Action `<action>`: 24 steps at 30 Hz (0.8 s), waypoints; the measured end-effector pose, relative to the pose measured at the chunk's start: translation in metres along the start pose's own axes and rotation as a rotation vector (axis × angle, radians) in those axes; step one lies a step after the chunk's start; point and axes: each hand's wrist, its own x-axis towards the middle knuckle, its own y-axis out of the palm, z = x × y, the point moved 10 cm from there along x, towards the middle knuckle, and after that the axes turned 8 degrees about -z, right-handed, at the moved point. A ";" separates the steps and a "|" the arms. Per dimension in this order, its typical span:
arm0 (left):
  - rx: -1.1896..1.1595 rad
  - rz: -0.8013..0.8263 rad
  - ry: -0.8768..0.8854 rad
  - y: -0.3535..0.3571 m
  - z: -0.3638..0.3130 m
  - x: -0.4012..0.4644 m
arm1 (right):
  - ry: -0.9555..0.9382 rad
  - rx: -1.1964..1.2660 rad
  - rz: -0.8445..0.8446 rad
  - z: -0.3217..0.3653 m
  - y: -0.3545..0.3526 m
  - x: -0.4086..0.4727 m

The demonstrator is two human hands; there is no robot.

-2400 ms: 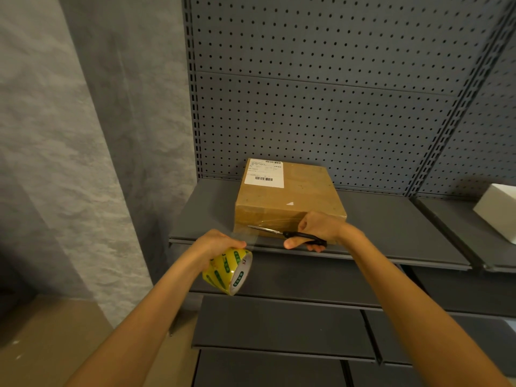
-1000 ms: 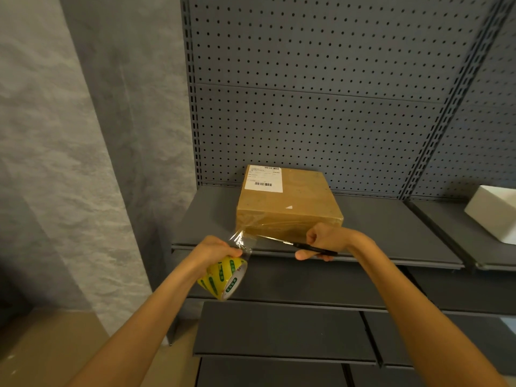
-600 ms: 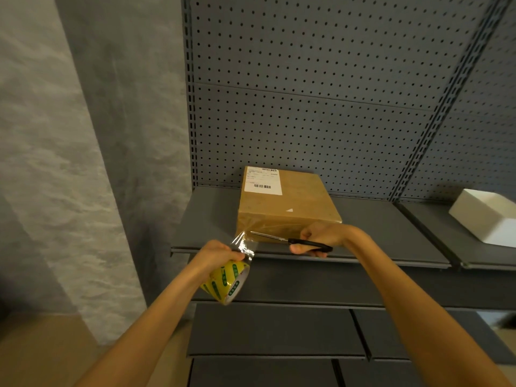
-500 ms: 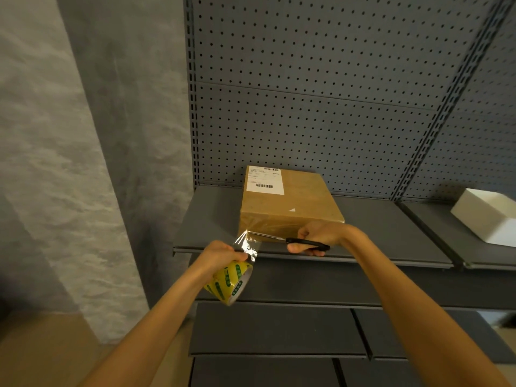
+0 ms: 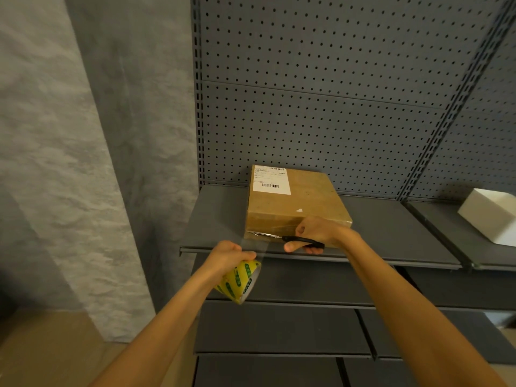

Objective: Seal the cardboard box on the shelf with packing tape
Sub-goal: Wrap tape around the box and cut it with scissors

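Two bare hands work: the left hand [image 5: 227, 254] grips a yellow-and-green packing tape roll [image 5: 240, 280], its clear strip [image 5: 252, 247] stretched to the brown cardboard box [image 5: 293, 202] on the grey metal shelf [image 5: 391, 233]; the right hand [image 5: 315, 231] grasps black-handled scissors [image 5: 290, 239] at the box's front.
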 end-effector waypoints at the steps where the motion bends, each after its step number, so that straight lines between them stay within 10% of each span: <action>1: -0.007 0.002 -0.001 0.000 -0.001 -0.001 | 0.001 0.006 -0.001 0.000 0.000 0.000; 14: -0.059 0.003 -0.044 -0.009 0.019 -0.008 | 0.007 -0.026 -0.028 0.001 0.014 -0.004; 24: -0.035 -0.115 0.299 -0.033 -0.046 -0.021 | -0.033 0.117 -0.167 0.019 -0.016 -0.029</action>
